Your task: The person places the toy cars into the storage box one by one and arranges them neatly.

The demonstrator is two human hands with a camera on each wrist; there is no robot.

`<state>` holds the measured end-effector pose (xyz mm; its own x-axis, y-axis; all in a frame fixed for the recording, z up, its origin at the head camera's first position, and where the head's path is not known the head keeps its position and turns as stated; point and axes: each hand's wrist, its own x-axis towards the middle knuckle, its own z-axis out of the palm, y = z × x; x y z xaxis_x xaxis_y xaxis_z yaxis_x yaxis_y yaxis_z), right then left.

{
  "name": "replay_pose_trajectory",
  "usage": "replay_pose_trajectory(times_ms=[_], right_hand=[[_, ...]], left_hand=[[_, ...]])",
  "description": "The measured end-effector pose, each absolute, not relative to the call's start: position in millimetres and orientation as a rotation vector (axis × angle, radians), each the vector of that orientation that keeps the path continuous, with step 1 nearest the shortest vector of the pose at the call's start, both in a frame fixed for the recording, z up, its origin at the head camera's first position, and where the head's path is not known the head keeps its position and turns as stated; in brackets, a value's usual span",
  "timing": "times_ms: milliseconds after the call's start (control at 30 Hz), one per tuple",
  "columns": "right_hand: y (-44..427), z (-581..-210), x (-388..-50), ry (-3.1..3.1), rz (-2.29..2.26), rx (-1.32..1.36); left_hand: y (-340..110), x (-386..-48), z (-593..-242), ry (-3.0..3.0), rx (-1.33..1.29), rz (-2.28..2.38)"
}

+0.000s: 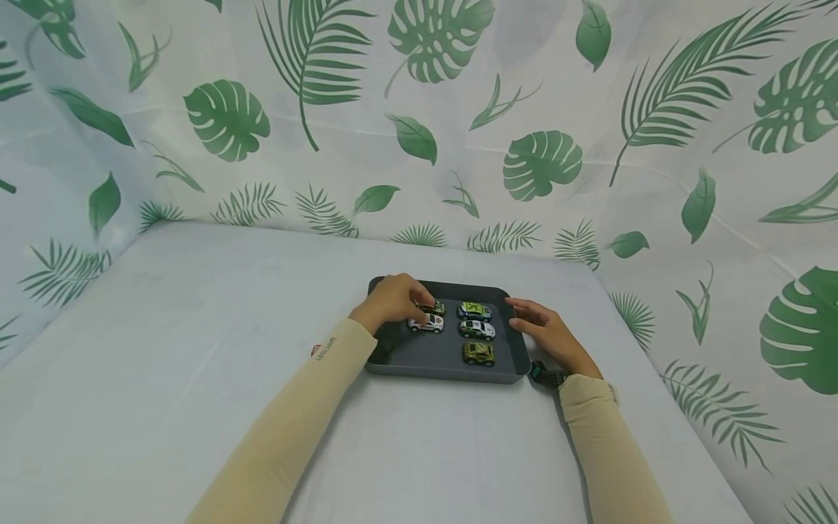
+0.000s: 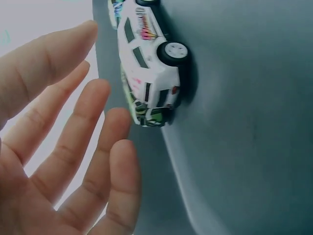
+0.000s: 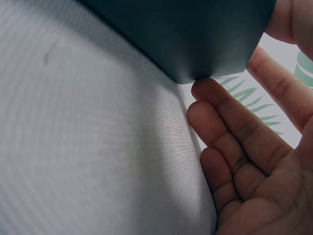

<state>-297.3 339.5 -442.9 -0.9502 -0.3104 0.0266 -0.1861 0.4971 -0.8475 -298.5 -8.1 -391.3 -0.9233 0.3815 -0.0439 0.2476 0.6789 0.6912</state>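
A dark grey tray holds several toy cars. My left hand reaches over its left side, fingers loosely bent beside a white toy car and a green toy car behind it. In the left wrist view a gap shows between the fingers and the white car. A yellow-green car, a white-and-green car and a camouflage car form a column on the right. My right hand rests at the tray's right wall, fingers extended; in the right wrist view a fingertip meets the tray's lower edge.
The tray stands on a white-covered table. A leaf-patterned curtain rises behind and at both sides. A small red object shows partly beside the left sleeve. A dark strap is around the right wrist.
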Motion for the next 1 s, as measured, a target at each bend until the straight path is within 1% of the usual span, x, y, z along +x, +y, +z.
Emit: replay_pose_trajectory(times_ms=[500, 767, 1000], right_hand=[[337.6, -442.0, -297.0, 2.603, -1.461, -0.422], [337.5, -441.4, -296.1, 2.603, -1.466, -0.436], [335.6, -437.7, -294.6, 2.592, -1.477, -0.436]], left_hand=[[-20.9, -296.0, -380.9, 2.603, 0.627, 1.175], [-26.1, -289.5, -372.8, 2.520, 0.739, 1.180], [-30.0, -283.8, -367.4, 2.544, 0.749, 1.199]])
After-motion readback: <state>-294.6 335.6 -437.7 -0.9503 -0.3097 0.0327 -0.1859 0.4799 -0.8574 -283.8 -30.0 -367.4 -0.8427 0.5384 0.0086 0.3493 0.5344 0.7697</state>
